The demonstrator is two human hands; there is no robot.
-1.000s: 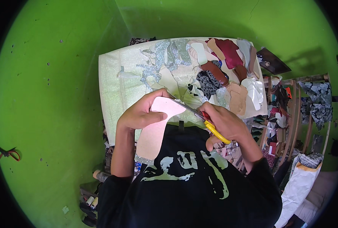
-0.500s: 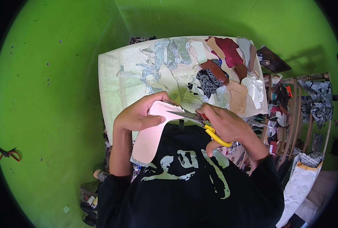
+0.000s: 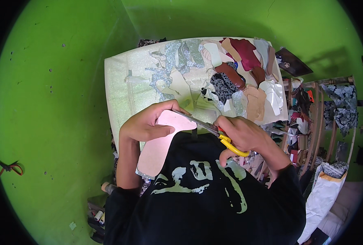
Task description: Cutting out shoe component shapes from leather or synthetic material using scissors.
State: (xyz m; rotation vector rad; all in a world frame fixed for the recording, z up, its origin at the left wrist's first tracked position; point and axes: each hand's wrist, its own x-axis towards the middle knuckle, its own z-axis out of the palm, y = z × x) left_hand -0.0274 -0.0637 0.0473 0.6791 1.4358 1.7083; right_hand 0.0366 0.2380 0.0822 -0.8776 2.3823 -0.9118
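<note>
My left hand [image 3: 149, 122] is closed around a pale pink insole-shaped piece [image 3: 155, 153], thumb on its face and fingers behind it. A strip of silvery glitter material shows at the piece's lower end. In my right hand [image 3: 242, 132] is a pair of scissors [image 3: 227, 143] with yellow and red handles. Their blades lie along the upper right edge of the pink piece, nearly together, with the tips close to my left fingers. Whether the blades are biting into material there cannot be made out.
Beyond my hands stands a white-covered table [image 3: 118, 90] with silver glitter scraps [image 3: 173, 53], a dark red piece [image 3: 244, 53], a brown sole-shaped piece [image 3: 230, 76] and a black-and-white tangle [image 3: 223, 87]. A wooden rack [image 3: 316, 122] holding materials is at the right, beside a green wall [image 3: 67, 102].
The scissor blades have come together and swung up along the edge of the pink piece. My left hand and the piece have shifted slightly left.
</note>
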